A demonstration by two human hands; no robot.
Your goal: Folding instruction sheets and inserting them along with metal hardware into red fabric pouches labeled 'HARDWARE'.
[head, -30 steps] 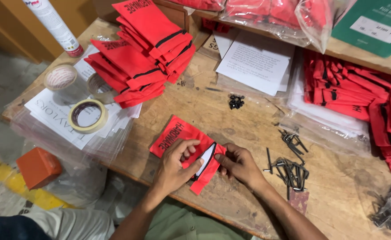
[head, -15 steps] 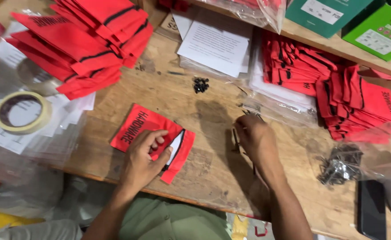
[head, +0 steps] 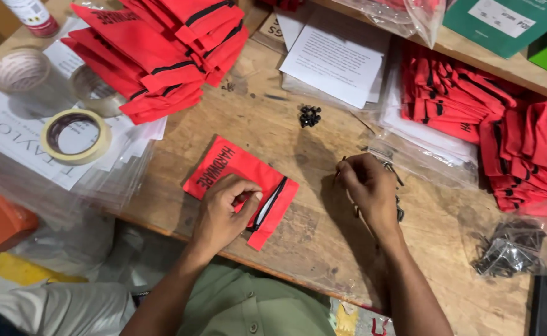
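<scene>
Since a moment ago the right hand point(head: 367, 190) has left the pouch point(head: 239, 180) and gone right to the loose screws point(head: 393, 186), where its fingertips now pinch one thin dark piece; the left hand point(head: 224, 211) has stayed on the pouch. That red pouch lies flat near the front edge of the tabletop point(head: 298, 230), left fingers curled over its open black-edged mouth, pressing it down. Far left sits a pile of pouches point(head: 161, 50), with a tape roll point(head: 74, 134) left of it and papers point(head: 336, 59) at the far middle.
</scene>
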